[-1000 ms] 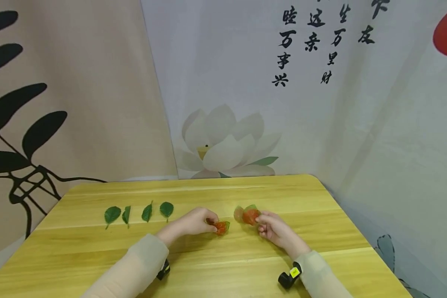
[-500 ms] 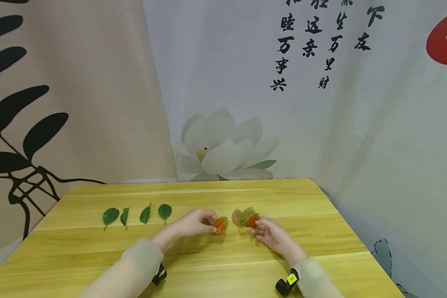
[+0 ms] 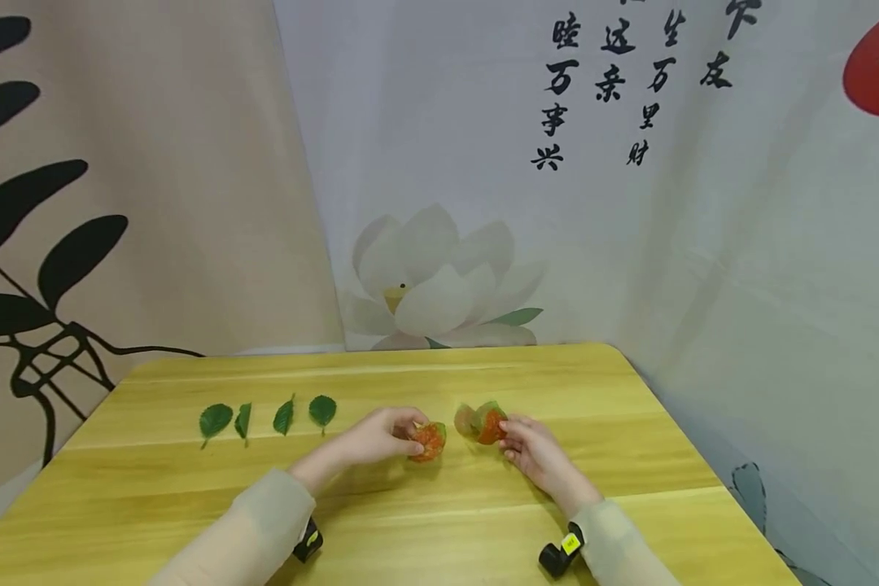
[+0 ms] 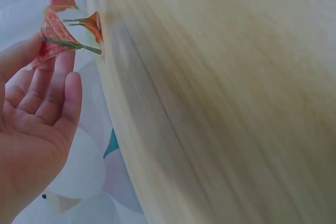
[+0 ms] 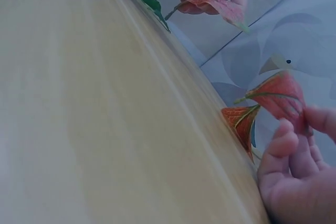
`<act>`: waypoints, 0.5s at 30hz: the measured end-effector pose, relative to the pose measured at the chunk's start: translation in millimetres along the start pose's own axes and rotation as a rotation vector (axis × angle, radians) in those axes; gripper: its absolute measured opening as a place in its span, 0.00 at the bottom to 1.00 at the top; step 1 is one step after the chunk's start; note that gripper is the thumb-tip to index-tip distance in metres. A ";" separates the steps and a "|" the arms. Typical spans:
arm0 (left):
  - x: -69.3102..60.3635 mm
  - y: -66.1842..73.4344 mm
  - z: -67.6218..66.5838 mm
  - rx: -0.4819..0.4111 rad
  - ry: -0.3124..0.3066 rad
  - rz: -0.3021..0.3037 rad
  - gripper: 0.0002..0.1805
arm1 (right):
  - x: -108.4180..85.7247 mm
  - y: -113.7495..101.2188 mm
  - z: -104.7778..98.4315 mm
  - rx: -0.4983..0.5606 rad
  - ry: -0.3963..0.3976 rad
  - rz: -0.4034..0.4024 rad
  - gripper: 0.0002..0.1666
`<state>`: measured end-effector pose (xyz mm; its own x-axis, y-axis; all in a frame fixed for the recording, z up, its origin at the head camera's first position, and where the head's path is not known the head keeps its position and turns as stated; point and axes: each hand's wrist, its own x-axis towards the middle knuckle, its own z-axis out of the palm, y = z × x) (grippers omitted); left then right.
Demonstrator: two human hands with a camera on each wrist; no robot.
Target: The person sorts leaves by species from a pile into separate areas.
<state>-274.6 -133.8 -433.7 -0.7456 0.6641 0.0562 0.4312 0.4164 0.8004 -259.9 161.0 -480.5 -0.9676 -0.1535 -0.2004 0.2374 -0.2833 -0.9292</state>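
Observation:
Thumb and fingers of my left hand [image 3: 384,434] pinch a red leaf with a green edge [image 3: 428,442], held just above the table. In the left wrist view this leaf [image 4: 55,38] shows its pale veins and green midrib. My right hand [image 3: 538,452] pinches another red leaf [image 3: 492,426] by its edge, right of the first. Beside and partly behind it, a reddish-brown leaf [image 3: 465,419] lies on the table. The right wrist view shows this curled leaf [image 5: 242,124] close below the held red leaf [image 5: 281,98]. The two hands are apart.
Several green leaves [image 3: 216,420] lie in a row on the left part of the wooden table [image 3: 410,529]. Behind the table hangs a printed cloth [image 3: 439,179] with a lotus and black characters. Black wrist cameras [image 3: 560,553] sit below both sleeves.
The leaf in my left hand has turned and shows more of its red face. The leaf in my right hand has tilted slightly. Both hands stay near the same places.

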 end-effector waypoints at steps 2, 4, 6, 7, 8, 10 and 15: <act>-1.7 0.8 -0.2 -0.007 -0.018 -0.001 0.18 | -0.1 1.4 0.2 0.006 0.022 -0.004 0.15; -4.1 1.3 -0.6 -0.005 -0.032 0.001 0.17 | 0.2 1.9 0.7 0.013 0.033 -0.013 0.13; -6.9 1.9 -1.0 -0.004 -0.040 0.000 0.17 | 0.6 1.8 1.4 0.014 0.033 -0.022 0.12; -8.2 2.1 -1.3 -0.003 -0.041 0.001 0.17 | 0.8 1.7 1.7 0.013 0.032 -0.026 0.13; -9.4 2.5 -1.5 -0.001 -0.041 0.000 0.17 | 0.7 1.4 1.9 0.010 0.032 -0.030 0.14; -11.3 3.0 -1.8 -0.009 -0.045 -0.003 0.17 | 0.9 1.4 1.8 0.007 0.037 -0.029 0.17; -13.3 3.7 -1.7 -0.050 -0.052 -0.024 0.19 | 1.0 2.7 0.9 0.016 0.055 -0.008 0.17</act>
<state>-264.0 -142.2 -430.4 -0.7275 0.6861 0.0066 0.3867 0.4020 0.8300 -260.2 159.2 -483.0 -0.9727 -0.0991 -0.2100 0.2304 -0.2991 -0.9260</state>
